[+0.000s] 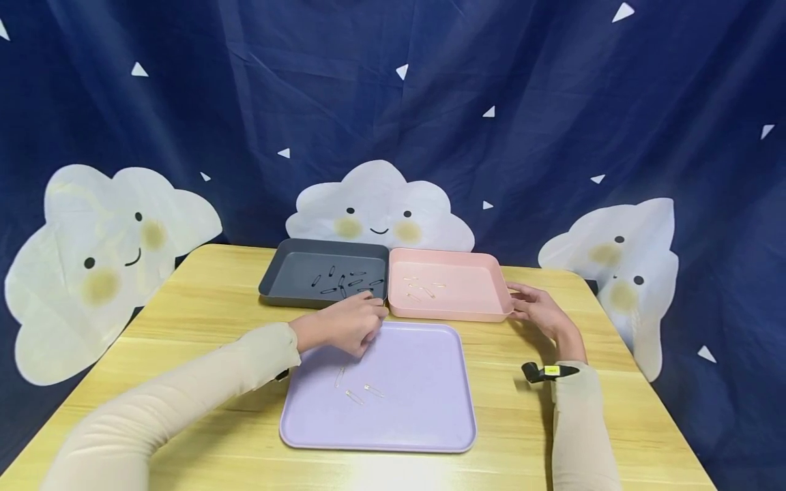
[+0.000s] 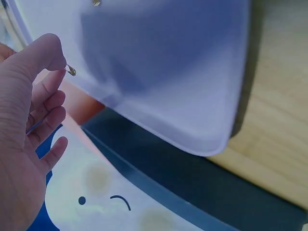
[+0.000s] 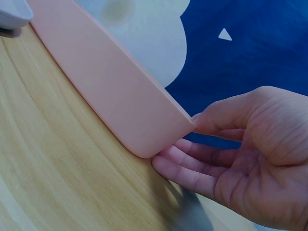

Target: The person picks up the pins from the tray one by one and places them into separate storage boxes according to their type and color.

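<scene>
Between thumb and forefinger, my left hand [image 1: 351,323] pinches a small gold safety pin [image 2: 71,70], whose end pokes out past the thumb in the left wrist view. In the head view that hand is over the far edge of the lavender tray [image 1: 424,409], close to where the dark grey and pink trays meet. Three gold safety pins [image 1: 353,397] lie on the lavender tray. My right hand [image 1: 542,311] touches the right end of the pink tray [image 1: 449,316], its thumb at the rim and its fingers along the outer wall. Several gold safety pins [image 1: 428,292] lie inside.
Side by side with the pink tray stands the dark grey tray [image 1: 295,301], holding several black safety pins [image 1: 342,292]. All three trays rest on a wooden table [image 1: 516,423]. Behind it hangs a dark blue curtain [image 1: 344,82] with smiling clouds.
</scene>
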Tool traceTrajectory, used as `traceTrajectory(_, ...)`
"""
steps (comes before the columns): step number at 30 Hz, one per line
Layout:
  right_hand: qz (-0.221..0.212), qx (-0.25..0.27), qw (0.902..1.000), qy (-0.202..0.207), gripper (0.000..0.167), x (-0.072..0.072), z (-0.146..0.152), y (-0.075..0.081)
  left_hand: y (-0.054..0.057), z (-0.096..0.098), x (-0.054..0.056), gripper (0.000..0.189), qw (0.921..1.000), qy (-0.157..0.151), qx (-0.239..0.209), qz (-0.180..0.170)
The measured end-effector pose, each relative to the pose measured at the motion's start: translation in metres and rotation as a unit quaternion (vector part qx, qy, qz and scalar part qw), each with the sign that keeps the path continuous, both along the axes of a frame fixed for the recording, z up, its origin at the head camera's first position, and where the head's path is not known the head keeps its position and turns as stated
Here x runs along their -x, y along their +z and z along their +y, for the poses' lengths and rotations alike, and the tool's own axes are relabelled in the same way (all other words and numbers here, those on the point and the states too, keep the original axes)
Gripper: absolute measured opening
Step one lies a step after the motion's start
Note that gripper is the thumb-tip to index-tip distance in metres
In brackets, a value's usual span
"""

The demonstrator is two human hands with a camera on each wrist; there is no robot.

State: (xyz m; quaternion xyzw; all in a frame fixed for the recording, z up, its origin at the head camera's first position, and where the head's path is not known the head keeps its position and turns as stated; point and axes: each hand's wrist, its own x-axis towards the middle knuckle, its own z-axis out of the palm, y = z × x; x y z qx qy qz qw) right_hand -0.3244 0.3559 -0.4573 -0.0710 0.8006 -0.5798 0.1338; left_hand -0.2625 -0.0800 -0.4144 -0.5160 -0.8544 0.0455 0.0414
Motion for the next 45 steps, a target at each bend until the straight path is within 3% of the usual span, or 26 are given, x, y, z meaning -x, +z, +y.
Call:
traceTrajectory(8,-0.003,-0.01,0.9999,-0.002,0.054,0.002,0.002,0.001,0.017,0.012,0.016,0.019,0.9992,-0.006,-0.014,0.038)
traceTrajectory(18,-0.005,-0.01,0.9999,-0.004,0.054,0.002,0.001,0.001,0.038,0.039,0.041,0.018,0.9982,0.018,-0.024,0.052)
traceTrajectory(33,-0.006,-0.012,0.9999,-0.008,0.054,0.003,0.001,0.0,0.043,0.086,0.076,0.005,0.995,0.043,-0.047,0.077)
traceTrajectory(45,-0.012,0.002,0.9999,-0.002,0.053,0.003,0.003,-0.001,0.033,0.117,0.097,0.005,0.993,0.064,-0.075,0.065)
